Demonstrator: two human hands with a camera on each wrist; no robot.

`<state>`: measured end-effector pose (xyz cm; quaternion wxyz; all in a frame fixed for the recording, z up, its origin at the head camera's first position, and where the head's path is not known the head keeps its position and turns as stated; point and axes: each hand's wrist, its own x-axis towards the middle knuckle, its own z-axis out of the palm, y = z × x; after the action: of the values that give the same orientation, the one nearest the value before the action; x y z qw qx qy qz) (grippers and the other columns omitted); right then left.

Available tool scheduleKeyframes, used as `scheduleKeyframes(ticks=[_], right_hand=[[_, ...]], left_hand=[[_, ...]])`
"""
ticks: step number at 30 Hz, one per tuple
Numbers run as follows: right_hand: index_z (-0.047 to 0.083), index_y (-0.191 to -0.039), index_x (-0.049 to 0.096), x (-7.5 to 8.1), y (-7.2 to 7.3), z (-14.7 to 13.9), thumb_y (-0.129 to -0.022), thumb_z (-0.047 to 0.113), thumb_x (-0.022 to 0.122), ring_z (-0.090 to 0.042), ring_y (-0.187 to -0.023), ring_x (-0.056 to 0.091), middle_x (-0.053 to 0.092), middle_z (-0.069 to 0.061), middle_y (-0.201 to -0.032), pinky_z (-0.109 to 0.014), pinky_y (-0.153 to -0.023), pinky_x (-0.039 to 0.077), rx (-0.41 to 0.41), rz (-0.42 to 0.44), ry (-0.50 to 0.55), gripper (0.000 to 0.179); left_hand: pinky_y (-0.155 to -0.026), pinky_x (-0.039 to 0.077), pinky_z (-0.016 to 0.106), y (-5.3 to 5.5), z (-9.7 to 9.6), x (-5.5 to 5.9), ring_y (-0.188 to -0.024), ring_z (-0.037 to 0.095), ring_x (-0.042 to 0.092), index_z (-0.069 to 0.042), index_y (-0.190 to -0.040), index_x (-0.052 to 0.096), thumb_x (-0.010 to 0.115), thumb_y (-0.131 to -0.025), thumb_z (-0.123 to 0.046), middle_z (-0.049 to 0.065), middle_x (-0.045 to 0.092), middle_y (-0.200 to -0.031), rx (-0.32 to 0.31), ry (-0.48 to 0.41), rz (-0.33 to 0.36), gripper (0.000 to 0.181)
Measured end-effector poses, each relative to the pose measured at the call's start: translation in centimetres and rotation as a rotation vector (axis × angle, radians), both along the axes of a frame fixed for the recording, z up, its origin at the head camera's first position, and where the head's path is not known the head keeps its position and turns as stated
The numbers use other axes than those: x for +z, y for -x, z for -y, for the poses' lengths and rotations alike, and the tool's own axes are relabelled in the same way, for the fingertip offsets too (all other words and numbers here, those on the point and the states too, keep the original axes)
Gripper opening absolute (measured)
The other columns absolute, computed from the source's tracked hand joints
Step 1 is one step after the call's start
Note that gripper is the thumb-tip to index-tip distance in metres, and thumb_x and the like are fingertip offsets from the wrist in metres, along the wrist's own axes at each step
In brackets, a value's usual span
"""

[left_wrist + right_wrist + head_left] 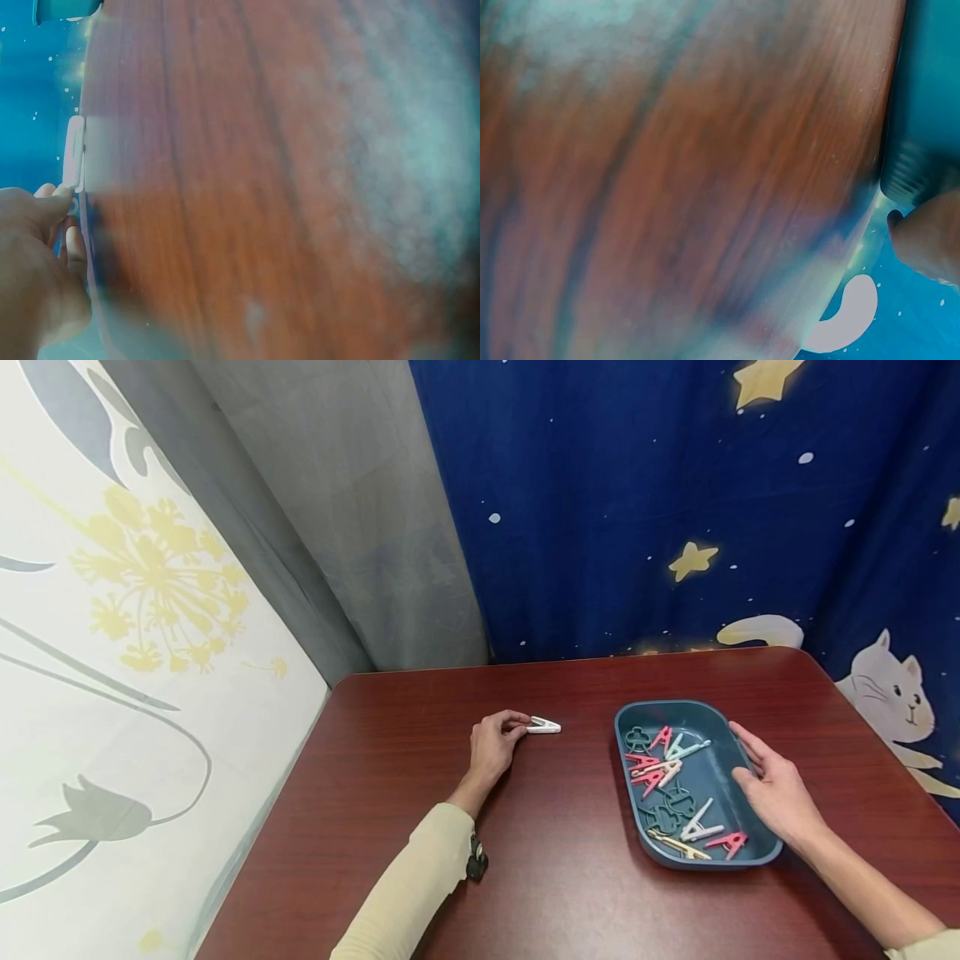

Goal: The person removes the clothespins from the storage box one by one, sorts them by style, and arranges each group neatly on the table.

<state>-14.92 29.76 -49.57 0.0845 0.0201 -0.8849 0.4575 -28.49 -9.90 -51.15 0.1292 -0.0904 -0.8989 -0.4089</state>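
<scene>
In the head view my left hand (495, 745) pinches one end of a white clothespin (546, 726) at the middle of the table. The same white clothespin (73, 154) shows past my left fingertips in the left wrist view. My right hand (780, 789) grips the right wall of a dark blue-green bin (742, 752), thumb inside the rim and fingers outside. Inside the bin, mostly along its left side, lie several clothespins in red, mint, white and cream, such as a red clothespin (727, 843), with several dark green clover-shaped clips (638, 740).
The reddish-brown wooden table (555, 893) reaches back to a grey curtain (375, 510) and a blue star-patterned curtain (600, 527). A white flower-patterned panel (180, 693) borders the table's left side. A dark wrist camera (476, 860) sits at my left cuff.
</scene>
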Motion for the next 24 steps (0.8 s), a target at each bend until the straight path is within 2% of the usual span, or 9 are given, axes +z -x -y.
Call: scheduleKeyframes(ticks=[19, 24], right_hand=[[0.007, -0.169, 0.026, 0.0, -0.01, -0.05, -0.11, 0.007, 0.049, -0.062, -0.131, 0.049, 0.04, -0.038, -0.157, -0.001, -0.08, 0.04, -0.005, 0.016, 0.004, 0.063], [0.009, -0.169, 0.025, 0.01, 0.01, 0.01, -0.111, 0.008, 0.048, -0.062, -0.133, 0.049, 0.039, -0.038, -0.158, -0.002, -0.081, 0.04, -0.008, 0.031, 0.007, 0.063]], left_hand=[[-0.094, 0.053, 0.039, 0.26, 0.47, -0.01, -0.097, 0.006, 0.074, -0.021, -0.107, 0.084, 0.082, -0.096, -0.018, -0.009, 0.081, -0.094, 0.011, -0.021, 0.057, 0.012], [-0.088, 0.054, 0.04, 0.21, 0.73, 0.29, -0.093, 0.01, 0.075, -0.022, -0.11, 0.083, 0.082, -0.096, -0.022, -0.008, 0.081, -0.099, 0.02, -0.016, 0.048, 0.014]])
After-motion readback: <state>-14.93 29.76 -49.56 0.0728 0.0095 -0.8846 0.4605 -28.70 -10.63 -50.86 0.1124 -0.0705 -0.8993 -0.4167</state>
